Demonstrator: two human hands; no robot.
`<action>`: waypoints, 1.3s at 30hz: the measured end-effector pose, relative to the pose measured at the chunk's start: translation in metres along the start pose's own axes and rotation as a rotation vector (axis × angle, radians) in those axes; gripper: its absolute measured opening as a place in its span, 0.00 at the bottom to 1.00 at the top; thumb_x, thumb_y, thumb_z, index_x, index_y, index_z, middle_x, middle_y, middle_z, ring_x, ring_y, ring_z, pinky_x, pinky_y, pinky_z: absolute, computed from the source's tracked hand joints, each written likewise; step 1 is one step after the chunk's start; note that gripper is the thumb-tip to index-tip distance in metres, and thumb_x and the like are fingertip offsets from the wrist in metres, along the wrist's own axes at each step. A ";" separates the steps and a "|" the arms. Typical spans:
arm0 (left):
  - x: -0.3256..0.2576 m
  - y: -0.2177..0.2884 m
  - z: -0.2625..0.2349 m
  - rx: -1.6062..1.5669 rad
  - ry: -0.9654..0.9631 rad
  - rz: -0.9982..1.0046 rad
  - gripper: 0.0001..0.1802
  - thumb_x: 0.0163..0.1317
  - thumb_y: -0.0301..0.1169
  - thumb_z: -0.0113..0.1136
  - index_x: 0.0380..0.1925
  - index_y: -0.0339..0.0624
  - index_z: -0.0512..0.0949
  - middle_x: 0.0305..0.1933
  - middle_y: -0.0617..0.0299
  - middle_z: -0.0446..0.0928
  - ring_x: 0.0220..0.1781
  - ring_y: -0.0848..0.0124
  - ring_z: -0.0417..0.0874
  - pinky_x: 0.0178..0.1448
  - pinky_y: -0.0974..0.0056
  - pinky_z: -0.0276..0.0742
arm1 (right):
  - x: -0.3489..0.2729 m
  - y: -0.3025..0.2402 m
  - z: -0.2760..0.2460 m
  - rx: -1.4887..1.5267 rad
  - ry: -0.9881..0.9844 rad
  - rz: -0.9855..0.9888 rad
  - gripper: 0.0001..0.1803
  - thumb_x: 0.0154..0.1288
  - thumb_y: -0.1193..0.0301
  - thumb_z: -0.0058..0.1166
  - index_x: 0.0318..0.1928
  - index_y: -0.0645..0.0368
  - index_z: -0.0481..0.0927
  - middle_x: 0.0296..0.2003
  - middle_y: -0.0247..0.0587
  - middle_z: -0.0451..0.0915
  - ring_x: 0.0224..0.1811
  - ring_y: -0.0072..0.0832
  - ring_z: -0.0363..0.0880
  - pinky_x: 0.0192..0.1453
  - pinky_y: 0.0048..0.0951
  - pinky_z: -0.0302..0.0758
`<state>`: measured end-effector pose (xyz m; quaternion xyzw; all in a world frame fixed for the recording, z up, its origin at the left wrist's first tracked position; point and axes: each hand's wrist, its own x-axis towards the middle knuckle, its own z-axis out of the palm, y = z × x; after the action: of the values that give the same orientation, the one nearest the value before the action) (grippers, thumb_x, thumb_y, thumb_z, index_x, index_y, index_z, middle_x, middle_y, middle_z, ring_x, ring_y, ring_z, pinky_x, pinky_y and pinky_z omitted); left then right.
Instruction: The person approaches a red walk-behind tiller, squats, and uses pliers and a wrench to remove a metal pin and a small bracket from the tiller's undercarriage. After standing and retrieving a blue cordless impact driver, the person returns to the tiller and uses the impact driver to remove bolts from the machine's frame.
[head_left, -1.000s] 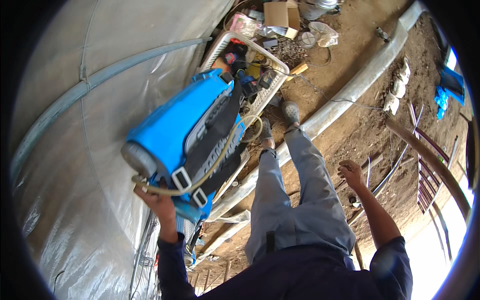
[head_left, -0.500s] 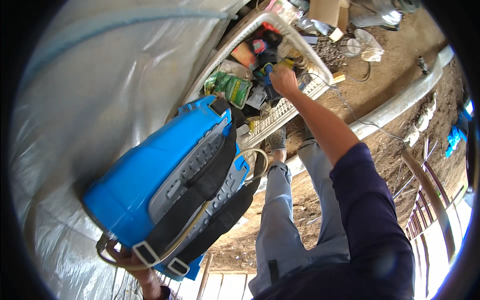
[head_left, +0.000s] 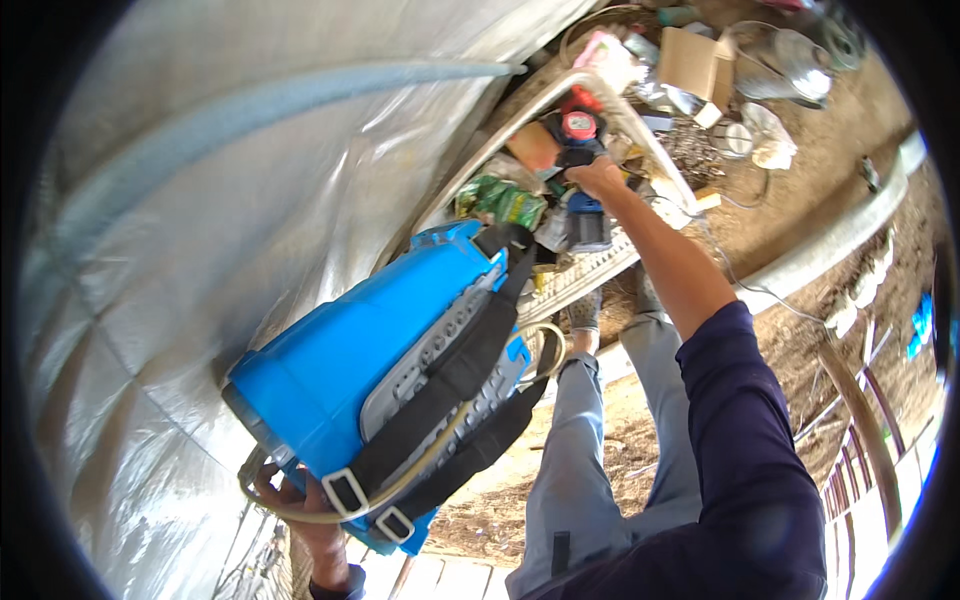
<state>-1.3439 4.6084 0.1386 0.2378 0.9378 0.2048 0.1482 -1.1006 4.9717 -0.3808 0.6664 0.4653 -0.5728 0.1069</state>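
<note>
My right hand (head_left: 598, 178) has gone further into the white crate (head_left: 640, 125) and now closes around a dark object (head_left: 572, 158) among the clutter; what it is I cannot tell. My left hand (head_left: 300, 500) still grips the blue backpack sprayer (head_left: 360, 370) from below, tilted against the plastic sheet (head_left: 200, 200). It looks like picking has started.

Left hand (head_left: 305, 505) low at 7 o'clock, fingers curled shut in a grip, wrist bent. Right arm in dark blue sleeve stretched toward 12 o'clock, right hand (head_left: 597, 177) fingers closed, gripping.
</note>
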 end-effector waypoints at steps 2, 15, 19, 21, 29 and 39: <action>0.001 0.009 0.008 -0.146 -0.012 -0.017 0.30 0.70 0.30 0.66 0.65 0.34 0.62 0.54 0.46 0.77 0.50 0.62 0.81 0.54 0.59 0.77 | -0.043 0.002 -0.025 0.341 -0.114 0.007 0.30 0.57 0.62 0.66 0.56 0.71 0.83 0.43 0.53 0.87 0.40 0.40 0.89 0.48 0.42 0.87; 0.005 0.027 0.011 -0.032 -0.017 0.236 0.34 0.63 0.14 0.65 0.66 0.37 0.62 0.62 0.51 0.65 0.69 0.59 0.75 0.70 0.54 0.78 | -0.307 0.069 -0.070 1.537 -0.953 -0.228 0.16 0.82 0.57 0.54 0.53 0.55 0.85 0.40 0.39 0.90 0.38 0.31 0.91 0.46 0.34 0.89; 0.011 0.013 0.008 -0.170 -0.092 0.141 0.34 0.64 0.15 0.66 0.68 0.34 0.64 0.63 0.50 0.71 0.64 0.60 0.79 0.68 0.59 0.77 | -0.340 0.110 -0.059 1.320 -1.082 -0.173 0.15 0.81 0.62 0.53 0.56 0.57 0.85 0.46 0.37 0.88 0.43 0.29 0.89 0.51 0.35 0.87; 0.011 0.011 0.009 0.043 -0.085 0.245 0.28 0.65 0.18 0.67 0.64 0.31 0.72 0.59 0.50 0.77 0.60 0.62 0.80 0.65 0.59 0.76 | -0.360 0.144 -0.058 0.937 -0.882 -0.495 0.15 0.81 0.63 0.53 0.56 0.58 0.85 0.49 0.38 0.87 0.48 0.29 0.87 0.56 0.36 0.84; 0.014 0.050 0.065 -0.284 -0.210 0.171 0.18 0.60 0.26 0.70 0.50 0.34 0.79 0.38 0.55 0.82 0.41 0.62 0.83 0.50 0.58 0.77 | -0.487 0.250 -0.106 1.008 -0.600 -0.043 0.19 0.76 0.61 0.58 0.58 0.59 0.82 0.49 0.42 0.86 0.52 0.32 0.86 0.59 0.34 0.82; 0.090 0.007 0.118 0.019 -0.225 0.418 0.26 0.59 0.33 0.67 0.56 0.32 0.78 0.53 0.42 0.81 0.55 0.45 0.82 0.62 0.49 0.76 | -0.763 0.364 -0.190 1.500 -0.159 0.046 0.30 0.76 0.56 0.49 0.71 0.59 0.74 0.54 0.60 0.87 0.44 0.44 0.91 0.49 0.45 0.90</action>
<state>-1.3731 4.6962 0.0228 0.4495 0.8477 0.1942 0.2038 -0.6356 4.5222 0.1968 0.5267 -0.0724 -0.7799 -0.3302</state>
